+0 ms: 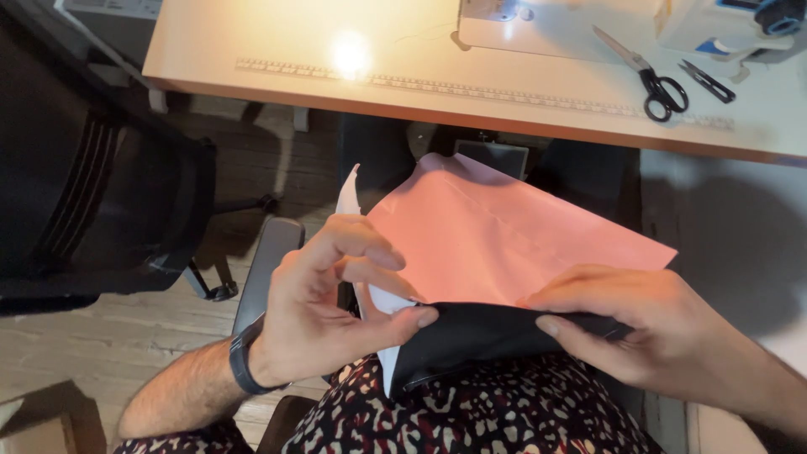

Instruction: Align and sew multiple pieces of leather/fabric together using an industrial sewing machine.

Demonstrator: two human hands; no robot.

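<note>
A pink fabric piece (496,235) lies over my lap, with a black fabric layer (471,336) under its near edge and a white lining (387,307) showing at the left. My left hand (332,307) pinches the white and black edge between thumb and fingers. My right hand (626,315) grips the pink and black edge on the right side, thumb on top. Both hands hold the layered fabric just above my patterned trousers (471,420).
A wooden sewing table (277,59) with a ruler strip along its front edge stands ahead, bearing a white sewing machine (538,25), black-handled scissors (651,76) and small snips (708,82). A black office chair (101,202) sits to the left. Wooden floor lies below.
</note>
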